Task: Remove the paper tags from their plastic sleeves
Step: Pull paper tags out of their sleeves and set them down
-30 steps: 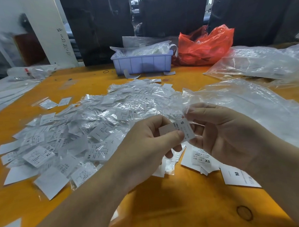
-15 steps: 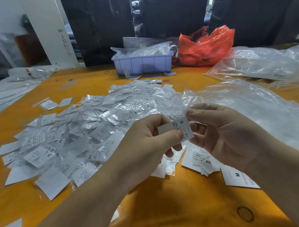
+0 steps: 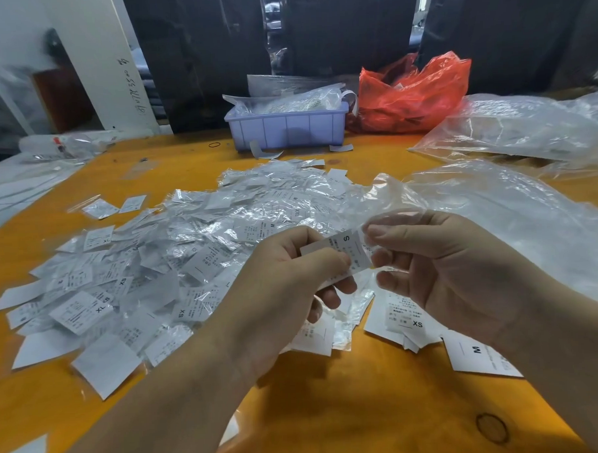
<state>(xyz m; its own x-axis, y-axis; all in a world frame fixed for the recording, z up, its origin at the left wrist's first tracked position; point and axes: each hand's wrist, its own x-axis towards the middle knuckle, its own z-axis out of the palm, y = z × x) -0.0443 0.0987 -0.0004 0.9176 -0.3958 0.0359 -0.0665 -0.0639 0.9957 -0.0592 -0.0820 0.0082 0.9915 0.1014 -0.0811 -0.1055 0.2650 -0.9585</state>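
Head view: left hand pinches S tag above table, beside pile. Right hand pinches sleeve edge. Advice: grip paper only, pull straight apart, avoid tearing.

An orange table fills the room's near side. Behind it hang dark curtains; left of them leans a white board.
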